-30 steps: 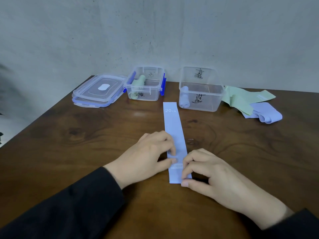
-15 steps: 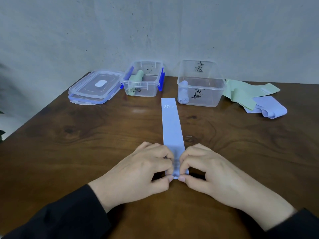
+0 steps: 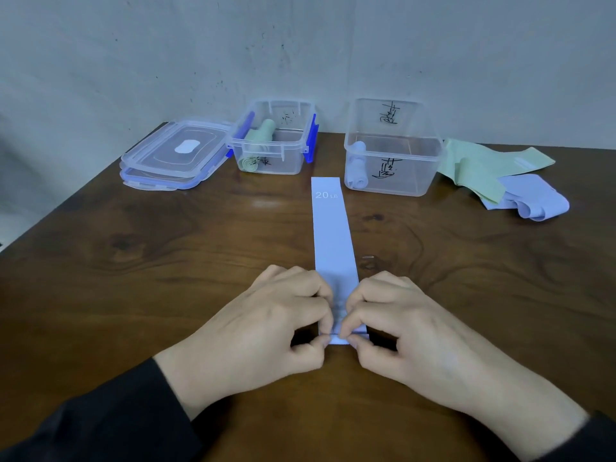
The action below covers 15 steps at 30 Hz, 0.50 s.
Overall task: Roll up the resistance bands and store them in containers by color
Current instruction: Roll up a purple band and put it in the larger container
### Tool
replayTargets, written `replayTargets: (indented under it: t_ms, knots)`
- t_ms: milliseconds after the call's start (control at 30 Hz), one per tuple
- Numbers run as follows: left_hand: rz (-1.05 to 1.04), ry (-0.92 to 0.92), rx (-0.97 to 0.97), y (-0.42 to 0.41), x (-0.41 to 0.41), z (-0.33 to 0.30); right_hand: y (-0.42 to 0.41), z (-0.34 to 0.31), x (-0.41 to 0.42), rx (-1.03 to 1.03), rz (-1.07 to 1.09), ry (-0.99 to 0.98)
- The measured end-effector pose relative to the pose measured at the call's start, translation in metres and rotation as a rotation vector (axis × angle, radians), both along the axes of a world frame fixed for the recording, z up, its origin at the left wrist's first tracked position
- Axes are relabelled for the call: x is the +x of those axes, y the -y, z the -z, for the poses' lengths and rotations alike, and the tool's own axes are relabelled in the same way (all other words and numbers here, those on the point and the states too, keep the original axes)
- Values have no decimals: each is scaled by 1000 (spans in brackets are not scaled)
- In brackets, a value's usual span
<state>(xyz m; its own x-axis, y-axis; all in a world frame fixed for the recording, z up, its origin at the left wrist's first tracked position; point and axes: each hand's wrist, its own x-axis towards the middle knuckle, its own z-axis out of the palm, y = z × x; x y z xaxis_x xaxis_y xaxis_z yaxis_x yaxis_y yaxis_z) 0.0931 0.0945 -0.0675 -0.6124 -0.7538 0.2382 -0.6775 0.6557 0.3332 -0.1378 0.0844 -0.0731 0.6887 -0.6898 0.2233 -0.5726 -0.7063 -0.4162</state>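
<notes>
- Now both hands are on the near end of the blue 20 LB band [image 3: 330, 235]: a second ago they lay flatter on it, and since then the fingers have curled in and the thumbs tucked under the edge.
- Left hand [image 3: 266, 328] pinches the near edge of the band, thumb below, fingers curled over the top.
- Right hand [image 3: 403, 331] does the same from the other side; fingertips of the two hands are nearly touching.
- Near edge looks folded over once, a thin lip at the thumbs. I read that as the first turn of the roll starting; the rest of the band lies flat and straight on the wooden table [image 3: 133, 261], far end just beside the right container.
- Task meaning: this band is only begun, so rolling is ahead and then the drop into the blue box.
- Counts: two clear containers. Left container with blue clips [image 3: 293, 161] holds green rolls; I count two, not sure. Right container [image 3: 416, 181] holds one blue roll [image 3: 356, 165].
- Two lids [image 3: 173, 155], stacked, at far left beside the green box.
- Unrolled pile at far right: one green band [image 3: 476, 165] for certain, maybe more, partly over the loose blue bands [image 3: 533, 201]; I cannot count those, they are bunched.
- Camera view has dipped a little versus earlier; nothing on the table besides the band has moved.
</notes>
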Motion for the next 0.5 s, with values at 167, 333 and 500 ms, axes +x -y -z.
replayTargets:
  t_ms: [167,333,500]
  knots:
    - [-6,54,-39,0,0,-2,2,0,-4,-41,-4,-4]
    - [-29,62,-47,-2,-1,-2,3,3,0,-8,-1,53]
    - [-69,61,-37,-2,-1,-2,3,0,1,15,32,70]
